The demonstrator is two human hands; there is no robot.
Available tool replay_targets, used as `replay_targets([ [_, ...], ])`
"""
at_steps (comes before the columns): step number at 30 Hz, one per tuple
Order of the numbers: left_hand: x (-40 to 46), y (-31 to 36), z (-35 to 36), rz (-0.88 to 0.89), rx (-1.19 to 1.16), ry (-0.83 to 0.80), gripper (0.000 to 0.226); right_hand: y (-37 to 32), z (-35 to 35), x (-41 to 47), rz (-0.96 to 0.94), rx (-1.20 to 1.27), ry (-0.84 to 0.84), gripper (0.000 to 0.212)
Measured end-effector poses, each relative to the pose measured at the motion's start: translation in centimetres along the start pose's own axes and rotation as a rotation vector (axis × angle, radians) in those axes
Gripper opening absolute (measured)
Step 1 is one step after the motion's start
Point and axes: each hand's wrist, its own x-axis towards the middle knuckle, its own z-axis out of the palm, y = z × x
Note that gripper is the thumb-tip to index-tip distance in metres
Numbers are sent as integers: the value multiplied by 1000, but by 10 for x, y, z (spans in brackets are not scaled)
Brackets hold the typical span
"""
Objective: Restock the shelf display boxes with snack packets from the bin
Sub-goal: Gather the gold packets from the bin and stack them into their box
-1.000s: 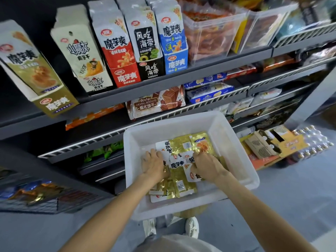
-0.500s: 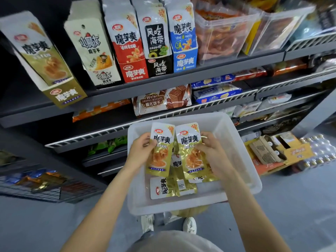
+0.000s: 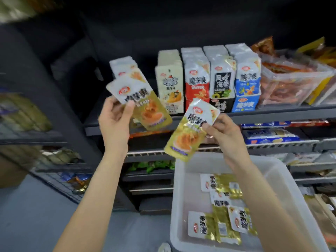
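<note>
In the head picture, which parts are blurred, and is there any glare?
Head view: the left edge and upper corner smear from motion; print on the packet in the left hand and the one in the right hand is soft; foil packets in the bin glint; the shelf back is dark.

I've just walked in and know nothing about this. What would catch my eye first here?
Two gold snack packets held up mid-frame: the left hand grips one packet near the shelf's leftmost display box, the right hand pinches another. Lower right, a white bin holds more gold packets.
</note>
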Motion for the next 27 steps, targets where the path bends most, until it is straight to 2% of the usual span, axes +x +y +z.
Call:
replay_targets([
  [3,39,9,-14,103,-3,121,15,-17,30,14,-73,143,23,29],
  [8,81,0,-24,176,136,227,18,-34,67,35,-183,212,119,29],
  [11,96,-11,-28,188,254,197,15,-40,82,44,-233,176,136,29],
  [13,102,-19,-25,180,378,126,23,-44,91,50,-265,150,142,28],
  [18,110,-40,-17,142,658,-17,42,-44,115,72,-415,-197,145,18],
  [21,113,-49,-22,77,633,21,42,-43,133,91,-526,-417,116,16],
  [24,111,-50,-24,56,546,27,38,-40,155,112,-556,-731,51,26],
  [27,109,-47,-24,58,522,6,37,-31,172,121,-502,-899,16,46],
])
